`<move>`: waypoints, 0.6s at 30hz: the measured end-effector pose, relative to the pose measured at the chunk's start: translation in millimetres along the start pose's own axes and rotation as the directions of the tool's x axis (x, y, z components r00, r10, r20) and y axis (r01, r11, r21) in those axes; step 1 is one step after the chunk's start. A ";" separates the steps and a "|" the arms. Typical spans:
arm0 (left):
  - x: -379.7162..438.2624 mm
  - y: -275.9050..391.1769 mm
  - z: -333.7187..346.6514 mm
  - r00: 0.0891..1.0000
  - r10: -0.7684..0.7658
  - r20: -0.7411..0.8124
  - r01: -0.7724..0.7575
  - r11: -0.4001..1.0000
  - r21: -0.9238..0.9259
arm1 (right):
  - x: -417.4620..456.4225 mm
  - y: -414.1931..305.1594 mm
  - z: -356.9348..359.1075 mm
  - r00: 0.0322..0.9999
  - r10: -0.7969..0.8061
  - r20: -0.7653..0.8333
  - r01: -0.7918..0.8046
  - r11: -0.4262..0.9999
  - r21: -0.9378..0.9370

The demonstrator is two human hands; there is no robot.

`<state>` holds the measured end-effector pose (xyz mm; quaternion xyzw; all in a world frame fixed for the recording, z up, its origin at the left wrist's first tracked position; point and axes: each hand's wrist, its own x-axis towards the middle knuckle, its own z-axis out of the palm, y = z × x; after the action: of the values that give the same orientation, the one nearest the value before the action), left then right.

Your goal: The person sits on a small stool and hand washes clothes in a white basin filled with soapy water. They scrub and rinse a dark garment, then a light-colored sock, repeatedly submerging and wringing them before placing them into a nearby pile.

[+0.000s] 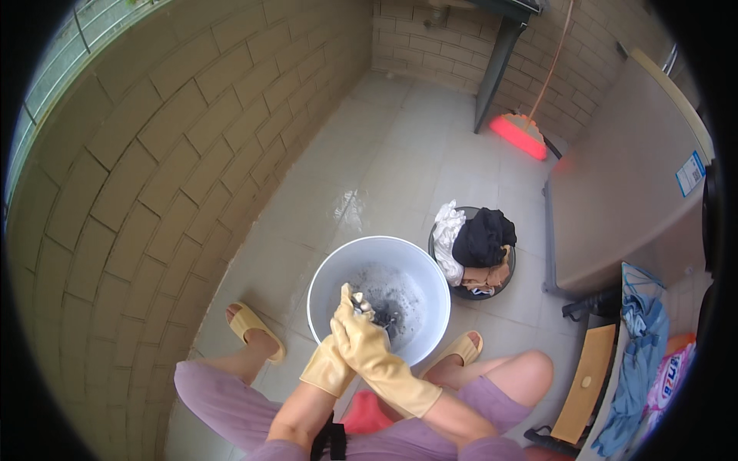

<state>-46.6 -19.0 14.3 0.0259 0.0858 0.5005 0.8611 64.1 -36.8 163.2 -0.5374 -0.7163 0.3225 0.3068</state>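
Note:
Both my hands wear pale yellow rubber gloves and are pressed together over the near side of a white bucket (377, 241). My right hand (362, 339) lies on top and partly hides my left hand (330, 360). A small wet bundle of dark and whitish cloth (381, 316) is squeezed between them, and much of it is covered by the gloves. Dark grey specks and murky wetness mark the bucket's floor.
A dark round basin (513, 276) holds a white cloth (447, 242), a black garment (484, 236) and brown cloth (487, 276). Water wets the tiles (349, 210). Around stand a brick wall (155, 155), a broom (522, 135), a grey appliance (617, 184) and blue cloth (637, 357).

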 end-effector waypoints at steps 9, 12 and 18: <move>-10.8 30.0 155.1 0.638 0.489 -0.595 -0.098 0.817 0.568 | 37.9 45.5 -94.0 0.797 0.395 0.456 -0.543 0.799 0.257; -15.3 37.8 166.5 0.805 0.474 -0.357 -0.088 0.690 0.719 | 23.7 64.7 -99.3 0.750 0.225 0.623 -0.505 0.803 0.318; -14.9 27.4 192.2 0.883 0.418 -0.215 -0.034 0.513 0.858 | 19.9 38.1 -71.5 0.820 0.122 0.560 -0.472 0.698 0.539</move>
<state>-43.9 -10.3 208.7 0.3413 0.4809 0.5029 0.6320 137.4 0.1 178.1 -0.4086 -0.5086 0.7227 0.2282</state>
